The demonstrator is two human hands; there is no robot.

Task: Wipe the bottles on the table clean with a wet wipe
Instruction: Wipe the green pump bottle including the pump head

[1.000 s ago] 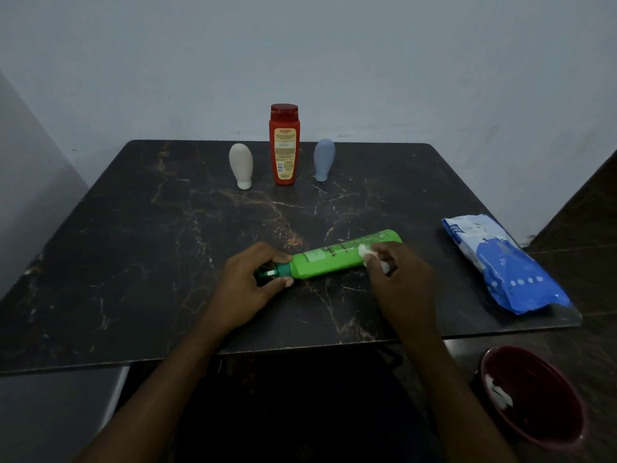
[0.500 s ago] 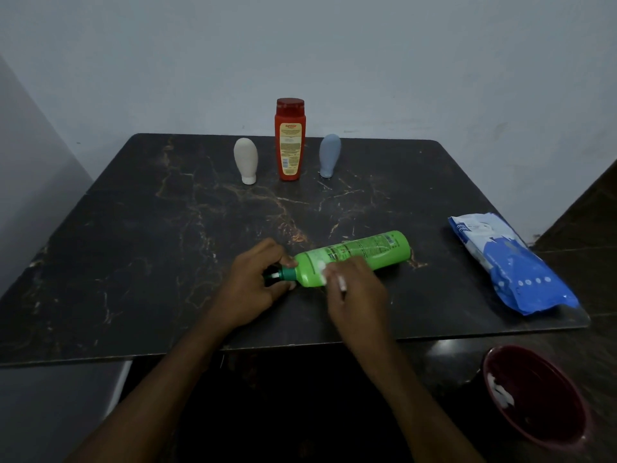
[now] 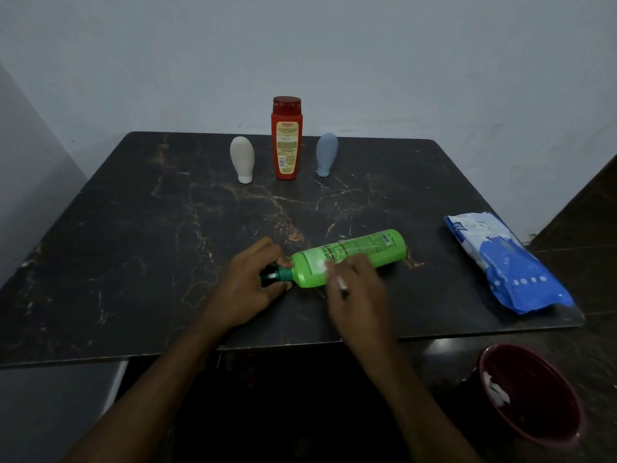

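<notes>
Head view: left hand (image 3: pixel 248 289) grips green bottle (image 3: pixel 350 259) neck; right hand (image 3: pixel 359 295) pinches wet wipe (image 3: pixel 325 266) against bottle.

Lying green plastic bottle (image 3: pixel 350 259): dark cap hidden within left hand (image 3: pixel 248 282); label print unreadable. White wet wipe (image 3: pixel 325 266): mostly covered by right hand (image 3: pixel 359 295), possibly bunched.

Three bottles (image 3: pixel 286 138) standing in a row at the table's (image 3: pixel 133 228) far edge, one bottle lying (image 3: pixel 350 259) near centre, wipes pack (image 3: pixel 507 265) at right, bowl (image 3: pixel 531 396) below the near-right corner.
</notes>
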